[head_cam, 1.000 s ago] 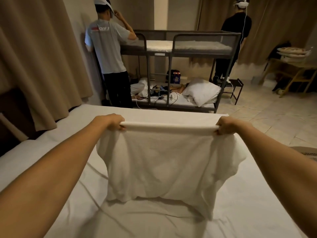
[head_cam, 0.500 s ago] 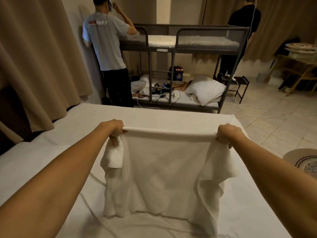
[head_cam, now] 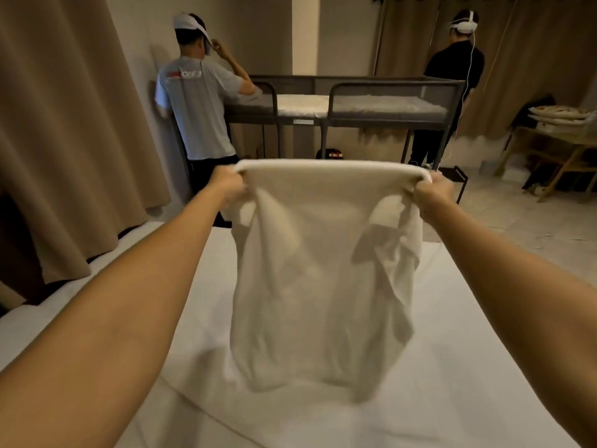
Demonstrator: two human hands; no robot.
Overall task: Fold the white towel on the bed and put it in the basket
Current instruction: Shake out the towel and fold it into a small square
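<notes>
The white towel hangs in the air above the bed, stretched between both hands at its top edge. My left hand grips the top left corner and my right hand grips the top right corner. Loose folds droop below each hand. The towel's lower edge floats just above the sheet, casting a shadow. The basket is not in view.
A grey bunk bed stands beyond the foot of the bed, with one person at its left end and another person at its right. Beige curtains hang at left. A wooden table stands on the tiled floor at right.
Both hands have lifted the towel higher, so its lower edge has left the sheet. The view has tilted up, and the round object at the right edge has dropped out of view.
</notes>
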